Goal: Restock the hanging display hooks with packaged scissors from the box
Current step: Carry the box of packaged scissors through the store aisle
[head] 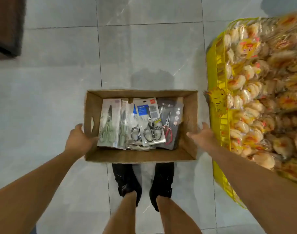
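Two hands hold the box of scissors packs
The left hand (78, 141) and right hand (202, 136) grip the sides of the box (137, 156); the scissors packs (136, 125) look light, flat and slippery; pinch a pack by its top edge

Both arms outstretched, left hand (78, 141), right hand (201, 136), fingers curled

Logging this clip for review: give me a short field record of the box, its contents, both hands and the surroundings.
box: open cardboard box, above a tiled floor
contents: packaged scissors, lying overlapped
left hand: on the box's left wall
right hand: at the box's right wall
right of box: yellow wire basket full of wrapped snacks
display hooks: not in view
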The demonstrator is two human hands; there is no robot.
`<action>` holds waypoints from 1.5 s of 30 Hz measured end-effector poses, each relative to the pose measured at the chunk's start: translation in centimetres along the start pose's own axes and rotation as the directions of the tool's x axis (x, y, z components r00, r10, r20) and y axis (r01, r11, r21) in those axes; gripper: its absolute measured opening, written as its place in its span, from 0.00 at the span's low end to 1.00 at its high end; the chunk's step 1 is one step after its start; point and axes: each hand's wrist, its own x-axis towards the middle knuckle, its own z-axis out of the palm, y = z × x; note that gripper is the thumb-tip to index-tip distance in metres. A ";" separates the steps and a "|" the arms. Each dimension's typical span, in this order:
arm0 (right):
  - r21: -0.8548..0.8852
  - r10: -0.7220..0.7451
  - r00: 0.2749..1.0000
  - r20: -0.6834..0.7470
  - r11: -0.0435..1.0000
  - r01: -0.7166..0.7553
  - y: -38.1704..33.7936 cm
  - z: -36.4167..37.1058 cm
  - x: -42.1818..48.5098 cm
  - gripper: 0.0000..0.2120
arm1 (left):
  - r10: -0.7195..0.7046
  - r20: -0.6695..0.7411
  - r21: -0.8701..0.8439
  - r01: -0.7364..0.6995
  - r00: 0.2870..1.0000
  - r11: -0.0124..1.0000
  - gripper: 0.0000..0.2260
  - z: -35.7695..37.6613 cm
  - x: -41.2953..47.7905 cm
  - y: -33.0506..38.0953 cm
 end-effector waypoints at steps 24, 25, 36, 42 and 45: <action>-0.116 -0.440 0.832 -0.337 0.897 0.427 -5.1 -11.6 -7.2 0.06 | 0.278 -0.369 -0.121 -0.342 0.887 0.932 0.09 -12.5 -4.1 1.7; -0.133 -0.464 0.814 -0.348 0.884 0.447 -6.3 -13.7 -8.6 0.06 | 0.292 -0.376 -0.121 -0.359 0.879 0.926 0.10 -14.6 -5.6 2.3; -0.139 -0.553 0.697 -0.458 0.818 0.558 -16.2 -33.4 -27.4 0.08 | 0.278 -0.562 -0.209 -0.459 0.779 0.864 0.12 -36.4 -22.8 6.1; -0.119 -0.578 0.638 -0.509 0.782 0.612 -20.0 -39.4 -35.5 0.06 | 0.349 -0.651 -0.129 -0.552 0.674 0.824 0.11 -44.9 -28.7 6.4; -0.088 -0.582 0.625 -0.520 0.764 0.639 -21.7 -40.8 -38.5 0.06 | 0.363 -0.703 -0.082 -0.577 0.612 0.813 0.12 -47.8 -30.4 6.3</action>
